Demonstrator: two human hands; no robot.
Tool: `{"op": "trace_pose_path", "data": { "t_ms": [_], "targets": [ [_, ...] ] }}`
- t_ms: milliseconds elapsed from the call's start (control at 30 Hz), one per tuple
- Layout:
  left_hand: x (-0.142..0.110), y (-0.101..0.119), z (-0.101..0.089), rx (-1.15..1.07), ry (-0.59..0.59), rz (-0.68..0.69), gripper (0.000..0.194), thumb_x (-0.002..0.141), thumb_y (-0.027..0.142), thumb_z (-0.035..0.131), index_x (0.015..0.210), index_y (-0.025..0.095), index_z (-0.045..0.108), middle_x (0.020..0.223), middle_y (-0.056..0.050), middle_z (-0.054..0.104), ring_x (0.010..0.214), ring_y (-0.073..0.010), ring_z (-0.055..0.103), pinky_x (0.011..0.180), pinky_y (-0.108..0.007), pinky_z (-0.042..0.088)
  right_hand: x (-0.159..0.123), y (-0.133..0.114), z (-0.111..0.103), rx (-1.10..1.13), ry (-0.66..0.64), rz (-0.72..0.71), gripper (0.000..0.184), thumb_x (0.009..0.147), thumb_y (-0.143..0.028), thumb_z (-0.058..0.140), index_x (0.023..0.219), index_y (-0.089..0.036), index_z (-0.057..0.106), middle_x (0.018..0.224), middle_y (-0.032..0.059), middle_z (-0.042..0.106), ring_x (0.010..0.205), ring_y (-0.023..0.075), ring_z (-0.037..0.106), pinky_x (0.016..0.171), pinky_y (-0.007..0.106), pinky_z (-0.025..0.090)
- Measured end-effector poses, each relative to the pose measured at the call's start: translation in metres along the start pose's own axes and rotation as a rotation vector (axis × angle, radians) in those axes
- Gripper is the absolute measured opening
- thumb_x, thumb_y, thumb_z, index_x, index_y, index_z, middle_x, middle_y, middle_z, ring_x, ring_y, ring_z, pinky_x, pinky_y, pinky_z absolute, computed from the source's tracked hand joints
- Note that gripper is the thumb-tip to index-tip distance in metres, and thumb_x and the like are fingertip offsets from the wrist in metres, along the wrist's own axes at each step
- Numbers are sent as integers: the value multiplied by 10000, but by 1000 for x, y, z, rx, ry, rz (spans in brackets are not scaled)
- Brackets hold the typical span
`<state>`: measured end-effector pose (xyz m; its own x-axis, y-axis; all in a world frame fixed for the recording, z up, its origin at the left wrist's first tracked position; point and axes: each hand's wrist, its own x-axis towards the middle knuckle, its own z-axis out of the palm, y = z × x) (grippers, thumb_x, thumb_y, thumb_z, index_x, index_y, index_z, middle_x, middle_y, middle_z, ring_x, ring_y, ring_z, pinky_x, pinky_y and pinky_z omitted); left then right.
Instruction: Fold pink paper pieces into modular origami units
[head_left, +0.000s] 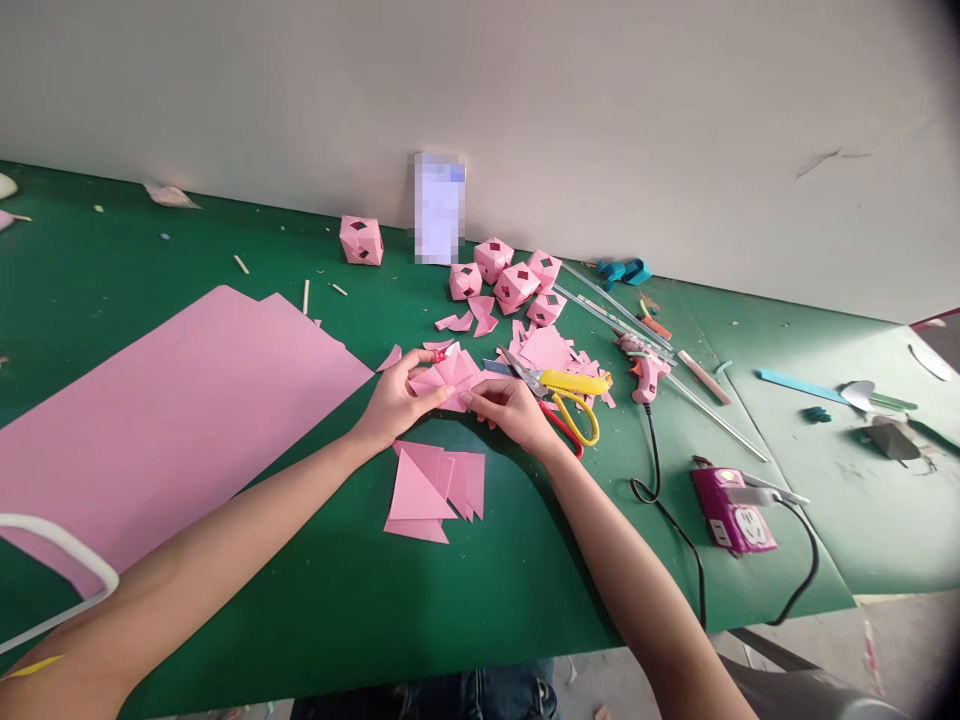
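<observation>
While the left hand [400, 396] pinches the folded pink piece [453, 374] between thumb and fingers, the right hand [515, 408] closes thumb and fingertips on its lower right edge; gripped from both sides above the worktop [315, 620], the piece is presumably steadied so that its folds can be managed. The loose pink triangles [420, 487] lie overlapping just below the hands, a placement that seems to favour easy pick-up; the scissors [535, 383] and the yellow cutter [576, 382] lie beside the right hand (blades towards the paper scraps [546, 348], handles towards the person), probably for ready reach. The faceted pink shapes [517, 288] are grouped beyond, apart from the working spot; the large pink sheets [172, 410] lie flat to the left, where their breadth leaves the centre free; the glue gun [646, 380] sits to the right, its cord trailing towards the near edge.
</observation>
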<state>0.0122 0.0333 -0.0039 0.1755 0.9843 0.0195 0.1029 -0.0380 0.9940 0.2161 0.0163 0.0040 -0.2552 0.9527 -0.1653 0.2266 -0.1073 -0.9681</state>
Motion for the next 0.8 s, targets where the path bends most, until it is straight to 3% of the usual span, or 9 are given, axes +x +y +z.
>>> {"op": "trace_pose_path", "data": {
  "t_ms": [433, 800],
  "targets": [
    [0, -2, -1, 7, -32, -28, 531, 745, 461, 822, 1168, 194, 642, 1076, -69, 740, 1024, -270, 710, 874, -358, 557, 2, 2, 5, -35, 27, -73, 555, 785, -732, 746, 726, -191, 641, 710, 12, 631, 601, 123, 502, 523, 264, 400],
    [0, -2, -1, -25, 16, -18, 489, 732, 452, 827, 1113, 193, 666, 1182, -82, 730, 1112, -283, 694, 954, -379, 550, 1, 4, 4, -64, -32, -75, 595, 835, -783, 641, 793, -190, 672, 730, 21, 642, 600, 127, 508, 518, 266, 403]
  ]
}}
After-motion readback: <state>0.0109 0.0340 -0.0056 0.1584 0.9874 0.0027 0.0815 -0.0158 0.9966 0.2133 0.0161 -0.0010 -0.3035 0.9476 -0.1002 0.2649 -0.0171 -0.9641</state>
